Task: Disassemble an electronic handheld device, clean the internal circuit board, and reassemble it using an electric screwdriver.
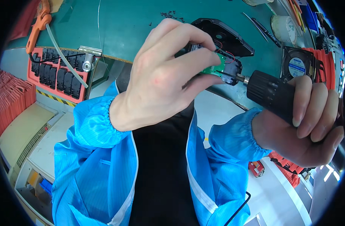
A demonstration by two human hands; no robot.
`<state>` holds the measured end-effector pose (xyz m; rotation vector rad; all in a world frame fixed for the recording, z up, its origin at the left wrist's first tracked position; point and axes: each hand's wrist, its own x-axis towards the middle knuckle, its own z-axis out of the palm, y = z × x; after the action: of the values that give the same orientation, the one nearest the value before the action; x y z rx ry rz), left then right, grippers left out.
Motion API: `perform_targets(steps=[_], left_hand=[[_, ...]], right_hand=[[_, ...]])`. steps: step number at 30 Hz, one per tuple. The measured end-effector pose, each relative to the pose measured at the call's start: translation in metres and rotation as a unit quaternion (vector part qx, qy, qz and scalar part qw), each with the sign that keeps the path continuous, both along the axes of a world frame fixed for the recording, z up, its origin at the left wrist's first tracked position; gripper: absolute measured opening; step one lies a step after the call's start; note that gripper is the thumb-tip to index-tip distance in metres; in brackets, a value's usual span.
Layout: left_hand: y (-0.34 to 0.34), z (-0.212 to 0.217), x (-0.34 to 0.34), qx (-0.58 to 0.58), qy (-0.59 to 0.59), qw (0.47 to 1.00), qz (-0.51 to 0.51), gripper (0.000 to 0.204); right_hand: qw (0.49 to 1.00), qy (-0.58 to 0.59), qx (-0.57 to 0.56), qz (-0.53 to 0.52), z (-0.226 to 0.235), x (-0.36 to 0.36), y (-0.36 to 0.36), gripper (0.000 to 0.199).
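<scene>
My left hand (167, 69) curls over a small green circuit board (208, 70), index finger above and thumb below, gripping it. Much of the board is hidden behind those fingers. Thin red wires run from it towards a black plastic housing (225, 35) lying just beyond. A grey-black part (233, 69) sits at the board's right side. In my right hand (315, 109) is a black electric screwdriver (268, 90), held roughly level. Its bit points left and reaches the board between my left finger and thumb; whether it touches a screw cannot be made out.
Loose black screws (170, 15) lie on the green bench mat (123, 24). Tweezers (261, 26), a white roll (283, 29) and a square fan (297, 64) stand at the right. An orange glue gun (39, 24) hangs left, above a red tray (59, 73) of black parts.
</scene>
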<state>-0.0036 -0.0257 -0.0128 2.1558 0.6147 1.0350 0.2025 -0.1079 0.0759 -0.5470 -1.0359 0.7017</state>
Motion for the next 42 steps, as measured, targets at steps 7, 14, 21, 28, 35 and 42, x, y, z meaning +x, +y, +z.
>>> perform_targets(steps=[7, 14, 21, 28, 35, 42], left_hand=[[0.022, 0.012, -0.015, 0.1, 0.055, 0.993, 0.016, 0.021], [0.049, 0.014, -0.035, 0.134, 0.145, 0.972, 0.13, 0.03], [0.0, 0.023, -0.025, 0.052, 0.122, 0.99, -0.043, 0.036], [-0.018, 0.007, -0.018, 0.044, 0.176, 0.98, -0.086, 0.041], [-0.016, 0.006, -0.018, 0.033, 0.177, 0.979, -0.096, 0.041], [-0.018, 0.005, -0.016, 0.045, 0.17, 0.98, -0.09, 0.038]], right_hand=[[0.995, -0.094, 0.026, -0.006, 0.012, 0.022, 0.0, 0.011], [0.891, -0.225, 0.005, -0.395, -0.036, 0.109, 0.075, 0.03], [0.862, -0.291, -0.055, -0.412, -0.053, 0.133, 0.09, 0.06], [0.765, -0.585, -0.174, -0.206, -0.052, 0.026, -0.003, 0.02], [0.702, -0.667, -0.173, -0.18, -0.071, 0.008, -0.034, 0.039], [0.664, -0.715, -0.117, -0.187, -0.074, 0.009, -0.035, 0.046]])
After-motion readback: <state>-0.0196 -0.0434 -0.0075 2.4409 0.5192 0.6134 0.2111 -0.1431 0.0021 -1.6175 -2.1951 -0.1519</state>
